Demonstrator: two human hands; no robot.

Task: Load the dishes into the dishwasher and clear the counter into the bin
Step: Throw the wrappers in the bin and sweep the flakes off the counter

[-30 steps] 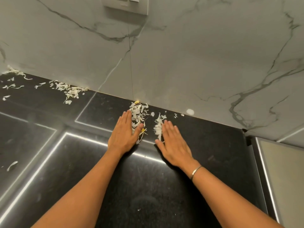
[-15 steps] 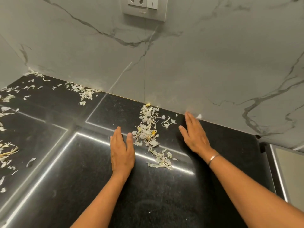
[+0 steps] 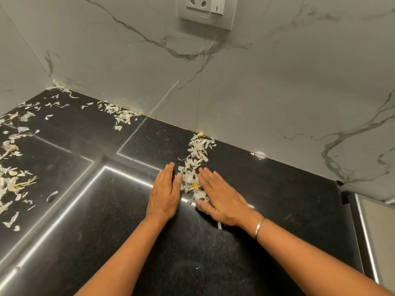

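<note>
A strip of pale, papery peel scraps (image 3: 195,159) runs from the marble wall toward me on the black counter (image 3: 277,189). My left hand (image 3: 164,194) lies flat on the counter with straight fingers, just left of the strip's near end. My right hand (image 3: 220,199) lies flat on the right side, its fingers angled inward and touching the scraps. The near end of the pile sits squeezed between both hands, and some scraps are hidden under my right palm.
More peel scraps lie by the wall (image 3: 123,115) and across the far left of the counter (image 3: 12,180). A small white bit (image 3: 259,154) sits at the wall's foot. A socket plate (image 3: 206,11) is on the wall above. A steel-edged surface (image 3: 376,231) borders the counter's right.
My right hand swept from near the wall back and leftward into the scraps. My left hand shifted slightly right, so the pile's near end is now pressed narrow between both hands.
</note>
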